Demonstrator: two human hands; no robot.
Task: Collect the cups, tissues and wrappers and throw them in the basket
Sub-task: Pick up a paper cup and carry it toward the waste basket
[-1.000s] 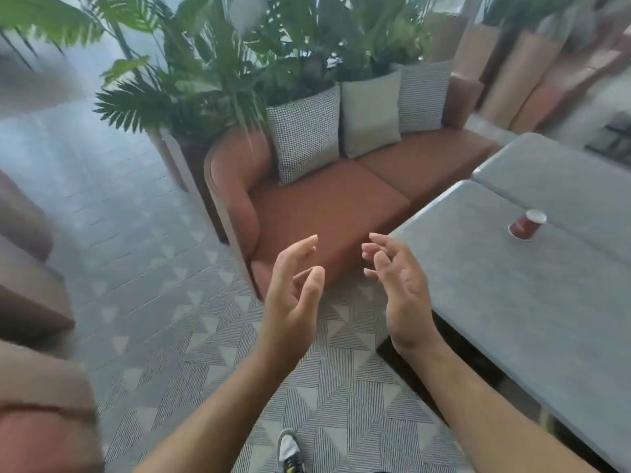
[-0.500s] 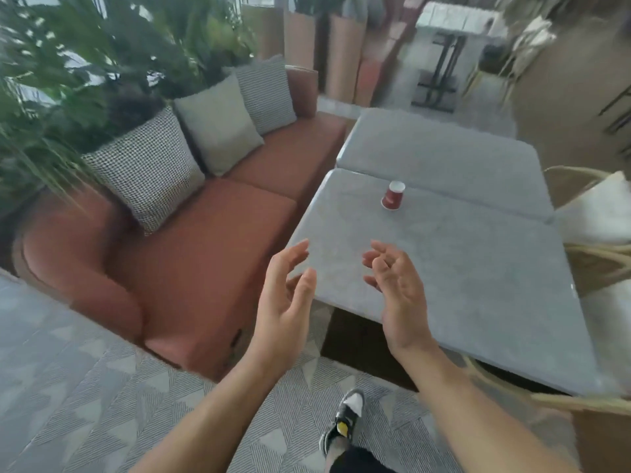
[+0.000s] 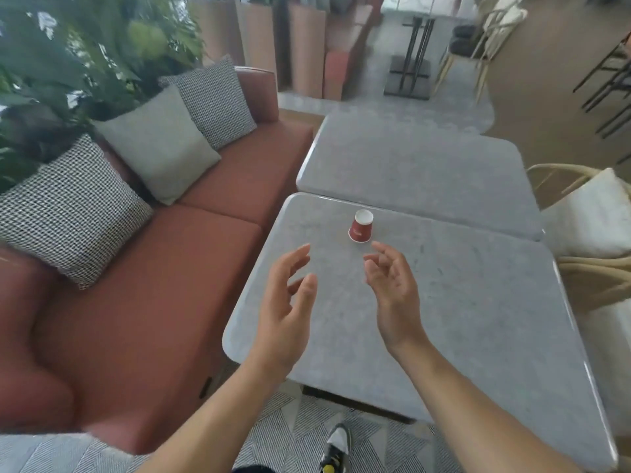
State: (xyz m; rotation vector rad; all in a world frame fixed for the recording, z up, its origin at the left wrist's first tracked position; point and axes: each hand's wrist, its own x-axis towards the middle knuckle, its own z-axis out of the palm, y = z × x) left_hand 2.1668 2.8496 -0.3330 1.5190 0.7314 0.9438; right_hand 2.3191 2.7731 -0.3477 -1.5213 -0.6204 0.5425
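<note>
The red cup (image 3: 360,226) stands upside down on the grey bench (image 3: 478,319), just beyond the fingers (image 3: 375,259) of the right hand (image 3: 396,295), not touching them. Both hands are released, fingers loosely curled, w/ nothing held. The left hand (image 3: 285,308) hovers beside the right, above the bench. A red sofa (image 3: 136,302) w/ cushions (image 3: 157,148) is left of the fingers.

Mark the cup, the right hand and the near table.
cup (image 3: 360,230), head view, red side wall.
right hand (image 3: 396,295), head view, palm.
near table (image 3: 478,319), head view, bare top.
</note>
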